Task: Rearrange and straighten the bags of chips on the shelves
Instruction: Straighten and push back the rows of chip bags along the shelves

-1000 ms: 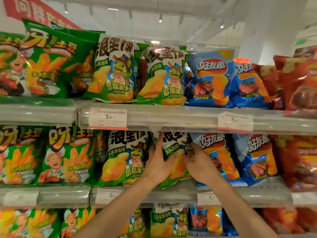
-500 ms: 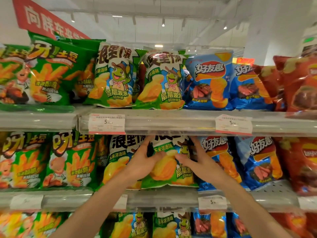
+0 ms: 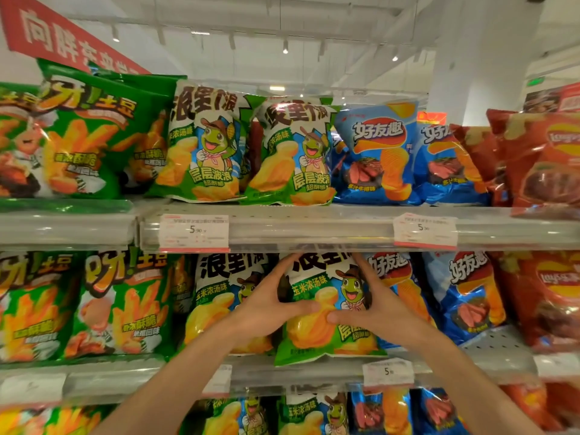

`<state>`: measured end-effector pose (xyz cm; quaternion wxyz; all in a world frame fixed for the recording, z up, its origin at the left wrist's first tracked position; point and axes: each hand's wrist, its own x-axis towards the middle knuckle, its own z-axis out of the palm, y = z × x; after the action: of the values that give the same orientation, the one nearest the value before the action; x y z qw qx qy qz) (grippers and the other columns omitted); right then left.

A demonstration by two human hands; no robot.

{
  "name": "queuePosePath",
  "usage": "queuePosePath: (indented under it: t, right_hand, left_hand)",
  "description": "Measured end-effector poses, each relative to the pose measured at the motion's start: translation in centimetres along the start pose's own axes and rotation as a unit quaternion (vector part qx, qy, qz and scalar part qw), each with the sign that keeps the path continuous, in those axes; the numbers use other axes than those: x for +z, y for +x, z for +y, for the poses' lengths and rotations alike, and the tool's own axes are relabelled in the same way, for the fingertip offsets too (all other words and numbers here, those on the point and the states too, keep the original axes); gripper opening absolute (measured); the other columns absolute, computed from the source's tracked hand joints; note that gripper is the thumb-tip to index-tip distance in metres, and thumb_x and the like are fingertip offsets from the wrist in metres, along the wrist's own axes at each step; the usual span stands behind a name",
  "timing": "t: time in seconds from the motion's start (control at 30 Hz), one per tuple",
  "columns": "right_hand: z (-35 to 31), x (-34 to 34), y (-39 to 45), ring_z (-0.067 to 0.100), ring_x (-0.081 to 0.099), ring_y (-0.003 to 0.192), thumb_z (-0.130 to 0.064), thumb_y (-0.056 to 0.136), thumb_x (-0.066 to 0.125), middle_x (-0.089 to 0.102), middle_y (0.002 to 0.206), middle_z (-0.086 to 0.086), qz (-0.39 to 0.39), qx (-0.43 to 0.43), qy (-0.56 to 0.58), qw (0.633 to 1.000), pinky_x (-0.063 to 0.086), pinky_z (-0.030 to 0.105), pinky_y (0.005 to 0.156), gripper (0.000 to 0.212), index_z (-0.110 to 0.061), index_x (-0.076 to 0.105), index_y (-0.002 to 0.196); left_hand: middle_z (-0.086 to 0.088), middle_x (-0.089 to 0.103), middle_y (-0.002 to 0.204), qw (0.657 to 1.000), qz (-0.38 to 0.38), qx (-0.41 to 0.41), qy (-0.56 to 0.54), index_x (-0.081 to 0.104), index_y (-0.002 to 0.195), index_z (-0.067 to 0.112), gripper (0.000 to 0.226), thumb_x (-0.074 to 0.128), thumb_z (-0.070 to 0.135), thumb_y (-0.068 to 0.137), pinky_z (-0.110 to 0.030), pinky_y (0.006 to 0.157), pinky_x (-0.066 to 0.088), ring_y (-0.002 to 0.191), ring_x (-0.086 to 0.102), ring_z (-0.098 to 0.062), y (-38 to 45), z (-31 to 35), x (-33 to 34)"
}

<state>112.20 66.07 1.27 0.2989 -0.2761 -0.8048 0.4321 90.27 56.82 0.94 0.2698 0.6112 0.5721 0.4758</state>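
On the middle shelf point(image 3: 314, 376) a green and white frog chip bag point(image 3: 326, 309) stands upright at the front edge. My left hand point(image 3: 270, 306) grips its left side and my right hand point(image 3: 373, 306) grips its right side, thumbs pressed on its front. A second frog bag point(image 3: 216, 296) stands just left of it, partly behind my left hand. Blue chip bags point(image 3: 467, 296) stand to the right, one partly hidden behind my right hand.
Green fry bags point(image 3: 119, 302) fill the left of the middle shelf, red bags point(image 3: 546, 296) the far right. The top shelf point(image 3: 307, 227) carries the same brands in the same order. More bags point(image 3: 314, 416) sit on the shelf below. Price tags point(image 3: 194, 232) hang on the rails.
Both hands have shifted from the bag's lower part to its sides. The frog bag, tilted a second ago, now stands upright and faces forward. The camera has tilted up slightly.
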Motion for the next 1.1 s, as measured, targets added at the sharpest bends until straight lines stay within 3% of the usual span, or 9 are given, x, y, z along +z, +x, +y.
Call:
queuePosePath:
  t: [0.1, 0.3, 0.37, 0.47, 0.6, 0.77, 0.87, 0.97, 1.1]
  right_hand:
    - [0.4, -0.5, -0.3, -0.038, 0.038, 0.102, -0.030, 0.069, 0.088, 0.032, 0.139, -0.032, 0.002, 0.000, -0.018, 1.000, 0.036, -0.005, 0.079, 0.123, -0.037, 0.002, 0.156]
    - [0.6, -0.3, -0.5, -0.036, 0.036, 0.109, -0.025, 0.075, 0.085, 0.025, 0.135, -0.043, -0.016, -0.015, -0.019, 1.000, 0.036, -0.003, 0.084, 0.111, -0.046, 0.008, 0.152]
    - [0.5, -0.1, 0.0, -0.036, 0.039, 0.106, -0.023, 0.074, 0.086, 0.030, 0.134, -0.040, -0.005, -0.013, -0.013, 1.000, 0.036, -0.004, 0.082, 0.109, -0.043, 0.012, 0.152]
    - [0.4, 0.3, 1.3, -0.029, 0.046, 0.105, -0.024, 0.070, 0.089, 0.041, 0.139, -0.025, 0.023, -0.003, -0.010, 1.000, 0.040, -0.002, 0.079, 0.111, -0.041, 0.017, 0.152]
    - [0.5, 1.5, 2.8, 0.002, 0.034, 0.137, -0.040, 0.066, 0.090, 0.018, 0.159, -0.011, 0.015, 0.008, -0.083, 0.996, 0.033, 0.015, 0.107, 0.120, -0.047, 0.008, 0.154]
    - [1.1, 3.1, 3.0, 0.012, -0.008, 0.151, -0.048, 0.078, 0.077, -0.023, 0.158, -0.020, 0.016, 0.000, -0.195, 0.981, 0.022, 0.029, 0.118, 0.105, -0.071, -0.007, 0.138]
    - [1.2, 4.7, 2.4, 0.018, -0.021, 0.150, -0.071, 0.084, 0.051, -0.024, 0.161, -0.007, 0.092, -0.048, -0.321, 0.941, 0.014, 0.049, 0.123, 0.087, -0.053, -0.001, 0.152]
    - [0.7, 7.4, 2.1, 0.024, -0.022, 0.150, -0.079, 0.087, 0.024, -0.016, 0.164, 0.005, 0.153, -0.096, -0.422, 0.889, -0.002, 0.055, 0.121, 0.083, -0.040, 0.002, 0.156]
    - [1.2, 10.1, 2.5, 0.032, -0.004, 0.153, -0.071, 0.095, 0.018, 0.003, 0.166, 0.012, 0.185, -0.071, -0.477, 0.857, 0.016, 0.065, 0.116, 0.075, -0.030, 0.016, 0.157]
  left_hand:
    - [0.029, 0.032, 0.149, 1.000, -0.003, 0.006, -0.006, 0.028, 0.131, 0.068, 0.088, 0.086, 0.034, 0.073, -0.030, 0.118, 0.031, 0.139, 0.031, 0.003, 0.3, 0.2, 0.4]
    - [0.029, 0.029, 0.154, 0.999, -0.022, 0.018, -0.015, 0.023, 0.145, 0.061, 0.096, 0.084, 0.032, 0.076, -0.036, 0.119, 0.031, 0.143, 0.029, 0.003, 0.1, 0.1, 0.5]
    - [0.027, 0.023, 0.157, 0.999, 0.000, 0.027, 0.023, 0.020, 0.147, 0.058, 0.091, 0.079, 0.038, 0.081, -0.034, 0.120, 0.030, 0.145, 0.023, 0.002, -0.3, 0.3, 0.4]
    - [0.020, 0.036, 0.150, 0.990, 0.090, 0.069, 0.086, 0.031, 0.139, 0.060, 0.064, 0.068, 0.040, 0.090, -0.032, 0.110, 0.044, 0.134, 0.042, -0.001, -1.4, 0.3, -0.9]
    - [0.001, 0.053, 0.138, 0.873, 0.251, 0.137, 0.395, 0.054, 0.136, 0.027, 0.045, 0.042, 0.045, 0.097, -0.044, 0.105, 0.045, 0.128, 0.048, -0.019, -3.4, -2.2, -3.3]
    - [-0.006, 0.038, 0.155, 0.822, 0.194, 0.049, 0.532, 0.040, 0.149, 0.031, 0.062, 0.022, 0.062, 0.099, -0.057, 0.116, 0.026, 0.145, 0.030, -0.030, -4.0, -6.4, -3.2]
    - [-0.004, 0.033, 0.159, 0.808, 0.178, 0.050, 0.559, 0.033, 0.153, 0.033, 0.065, 0.022, 0.066, 0.098, -0.061, 0.118, 0.013, 0.149, 0.025, -0.030, -3.9, -7.1, -3.3]
    - [-0.002, 0.031, 0.161, 0.802, 0.165, 0.063, 0.570, 0.030, 0.154, 0.033, 0.064, 0.025, 0.064, 0.099, -0.062, 0.118, 0.014, 0.150, 0.021, -0.028, -4.0, -7.1, -3.6]
    - [-0.001, 0.027, 0.162, 0.805, 0.155, 0.077, 0.567, 0.024, 0.156, 0.034, 0.064, 0.027, 0.063, 0.099, -0.061, 0.119, 0.014, 0.151, 0.018, -0.027, -4.0, -7.3, -4.2]
